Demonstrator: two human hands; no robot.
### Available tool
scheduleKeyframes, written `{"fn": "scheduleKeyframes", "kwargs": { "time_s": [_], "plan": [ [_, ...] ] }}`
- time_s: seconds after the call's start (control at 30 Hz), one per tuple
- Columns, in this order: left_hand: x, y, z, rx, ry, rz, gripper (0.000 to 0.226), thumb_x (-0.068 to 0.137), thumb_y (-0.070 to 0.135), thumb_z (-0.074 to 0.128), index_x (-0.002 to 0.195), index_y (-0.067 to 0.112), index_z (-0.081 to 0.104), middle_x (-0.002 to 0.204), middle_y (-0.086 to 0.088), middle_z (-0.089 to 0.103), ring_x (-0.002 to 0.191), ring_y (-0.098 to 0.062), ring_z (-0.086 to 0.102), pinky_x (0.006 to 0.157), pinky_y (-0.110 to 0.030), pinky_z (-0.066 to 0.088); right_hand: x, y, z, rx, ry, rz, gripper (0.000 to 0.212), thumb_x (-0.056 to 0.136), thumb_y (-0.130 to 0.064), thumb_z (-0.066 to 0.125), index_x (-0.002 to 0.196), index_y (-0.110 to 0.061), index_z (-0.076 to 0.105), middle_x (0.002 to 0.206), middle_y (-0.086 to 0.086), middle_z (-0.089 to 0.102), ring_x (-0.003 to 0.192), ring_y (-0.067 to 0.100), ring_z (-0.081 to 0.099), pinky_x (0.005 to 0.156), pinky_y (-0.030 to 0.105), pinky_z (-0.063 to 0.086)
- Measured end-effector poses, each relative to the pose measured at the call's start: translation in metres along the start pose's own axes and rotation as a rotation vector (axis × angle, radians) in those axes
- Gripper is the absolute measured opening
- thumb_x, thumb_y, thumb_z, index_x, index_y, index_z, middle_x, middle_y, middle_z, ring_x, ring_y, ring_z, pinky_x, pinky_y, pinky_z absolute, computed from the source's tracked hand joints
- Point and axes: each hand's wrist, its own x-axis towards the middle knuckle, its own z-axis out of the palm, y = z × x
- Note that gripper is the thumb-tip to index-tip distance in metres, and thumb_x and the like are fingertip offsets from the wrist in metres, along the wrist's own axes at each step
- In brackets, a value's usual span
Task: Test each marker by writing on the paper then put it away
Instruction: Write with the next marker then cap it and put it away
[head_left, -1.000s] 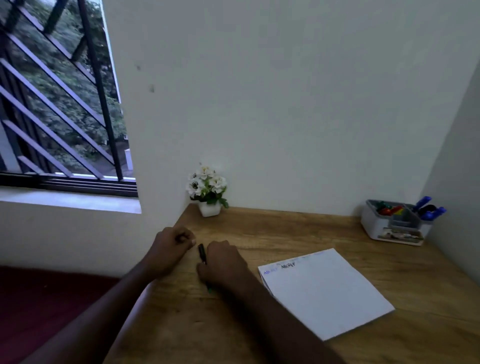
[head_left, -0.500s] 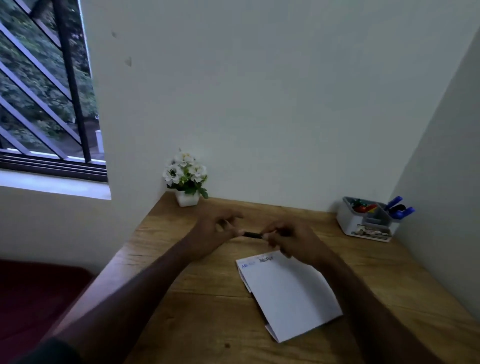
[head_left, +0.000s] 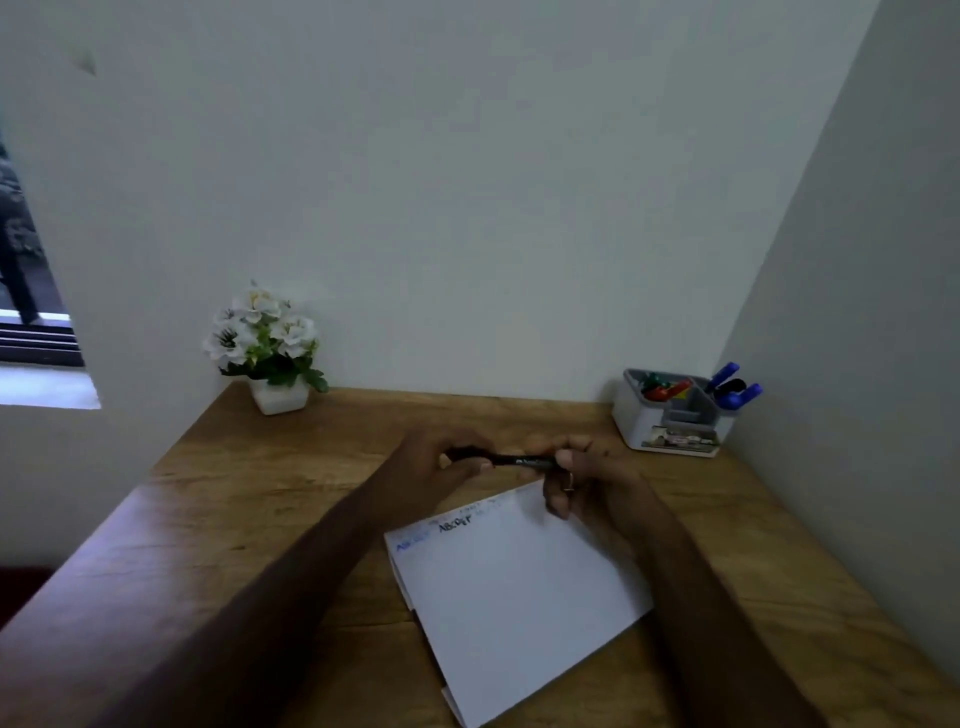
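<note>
At frame centre, a slim black marker (head_left: 519, 460) lies level, pinched at each end by the left hand (head_left: 441, 467) and right hand (head_left: 587, 483), both forearms reaching up from the lower edge, above the white paper sheet (head_left: 519, 597) on the wooden desk (head_left: 260, 493).

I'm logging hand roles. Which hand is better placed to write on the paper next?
Right hand: it grips the black marker directly over the paper's top edge; left hand holds its far end.
</note>
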Motion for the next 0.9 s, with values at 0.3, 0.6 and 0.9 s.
{"fn": "scheduleKeyframes", "kwargs": {
  "time_s": [0.3,0.6,0.9],
  "plan": [
    [-0.007,0.017,0.004,-0.188,-0.226,-0.113,0.02,0.094,0.017,0.061,0.109,0.022,0.073,0.082,-0.003,0.071,0.074,-0.018,0.065,0.069,-0.028,0.05,0.01,0.014,0.033,-0.177,0.185,-0.054,0.056,0.094,-0.04,0.058,0.078,0.013,0.054,0.056,0.015,0.047,0.039,0.015,0.033,0.046,0.028,0.023],
    [-0.01,0.029,-0.013,-0.44,-0.463,-0.2,0.028,0.095,0.015,0.058,0.121,0.014,0.067,0.087,-0.033,0.061,0.077,-0.029,0.049,0.072,-0.037,0.04,0.001,0.007,0.034,-0.064,0.099,-0.015,0.037,0.092,-0.032,0.058,0.07,-0.005,0.072,0.051,0.014,0.058,0.034,0.014,0.036,0.047,0.025,0.026],
    [-0.015,0.022,-0.03,-0.342,-0.372,-0.291,0.042,0.091,0.012,0.064,0.128,0.031,0.057,0.085,-0.011,0.068,0.074,-0.011,0.061,0.07,-0.018,0.045,-0.003,-0.007,0.013,0.189,0.175,-0.109,0.039,0.094,-0.034,0.049,0.081,-0.003,0.069,0.057,0.015,0.062,0.035,0.015,0.047,0.041,0.022,0.034]
  ]
}}
